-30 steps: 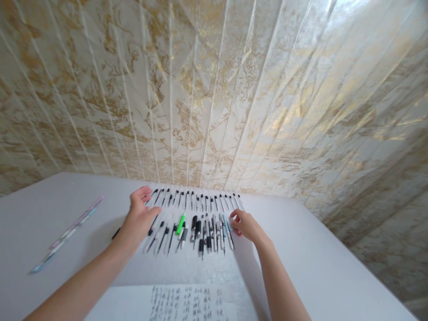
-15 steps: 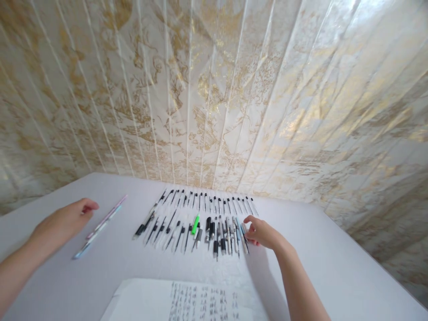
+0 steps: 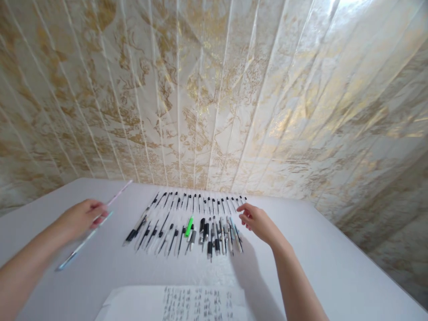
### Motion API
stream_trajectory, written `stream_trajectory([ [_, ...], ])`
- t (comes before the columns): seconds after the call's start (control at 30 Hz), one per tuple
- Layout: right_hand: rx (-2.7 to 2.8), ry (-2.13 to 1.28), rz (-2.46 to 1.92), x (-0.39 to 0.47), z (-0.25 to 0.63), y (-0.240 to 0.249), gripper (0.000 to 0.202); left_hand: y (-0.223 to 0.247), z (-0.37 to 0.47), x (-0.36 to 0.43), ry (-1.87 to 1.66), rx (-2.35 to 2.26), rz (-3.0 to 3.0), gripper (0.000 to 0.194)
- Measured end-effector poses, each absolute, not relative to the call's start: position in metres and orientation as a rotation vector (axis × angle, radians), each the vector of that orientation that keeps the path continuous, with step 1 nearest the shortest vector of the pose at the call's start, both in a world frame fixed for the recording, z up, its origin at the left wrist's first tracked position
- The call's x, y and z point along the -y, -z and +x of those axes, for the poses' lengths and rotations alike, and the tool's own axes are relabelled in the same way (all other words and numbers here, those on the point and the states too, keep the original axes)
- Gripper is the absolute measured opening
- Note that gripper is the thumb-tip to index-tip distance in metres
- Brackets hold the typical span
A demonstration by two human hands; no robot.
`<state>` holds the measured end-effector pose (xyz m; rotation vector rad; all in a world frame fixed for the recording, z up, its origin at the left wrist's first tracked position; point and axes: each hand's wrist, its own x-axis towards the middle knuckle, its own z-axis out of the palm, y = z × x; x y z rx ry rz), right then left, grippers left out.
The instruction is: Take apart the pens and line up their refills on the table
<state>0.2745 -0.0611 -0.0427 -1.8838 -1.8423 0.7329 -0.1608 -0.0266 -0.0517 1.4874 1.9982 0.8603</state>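
My left hand [image 3: 80, 218] is closed on a thin pink pen [image 3: 120, 192], whose far end sticks out up and to the right. Just below those fingers lies a light blue pen [image 3: 85, 242], slanting across the white table. At the right end of the pens, my right hand [image 3: 259, 224] hovers with loosely bent fingers apart and nothing visible in them. Closest to it are a light blue and grey pen [image 3: 233, 226] and the end of a row of thin, black-capped clear pens [image 3: 194, 203].
A nearer row holds several black, grey and clear pens [image 3: 172, 238], with a bright green highlighter [image 3: 189, 226] among them. A sheet of paper with handwriting [image 3: 133, 303] lies at the table's front. Behind the table [image 3: 301, 267] hangs a gold-patterned white curtain [image 3: 214, 111].
My left hand has moved right and taken hold of the pink pen, lifting it off the light blue one. My right hand has drawn up and away from the nearer row's end.
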Motion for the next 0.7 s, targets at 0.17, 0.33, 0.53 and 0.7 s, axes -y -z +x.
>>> stream_trajectory([
  [0.17, 1.723, -1.174, -1.185, 0.079, 0.222, 0.021, 0.031, 0.034, -0.030, 0.066, -0.797, -1.253, 1.638, 0.029],
  [0.33, 1.432, -1.195, -0.980, 0.091, 0.205, 0.012, 0.032, 0.018, 0.057, 0.100, -0.862, -1.025, 1.780, 0.035],
  [0.53, 1.298, -1.168, -0.917, 0.090, 0.210, 0.007, 0.029, 0.022, 0.051, 0.097, -0.817, -1.054, 1.786, 0.033],
  [0.7, 1.223, -1.112, -0.938, 0.086, 0.208, 0.009, 0.027, 0.032, 0.043, 0.090, -0.917, -1.380, 1.885, 0.026],
])
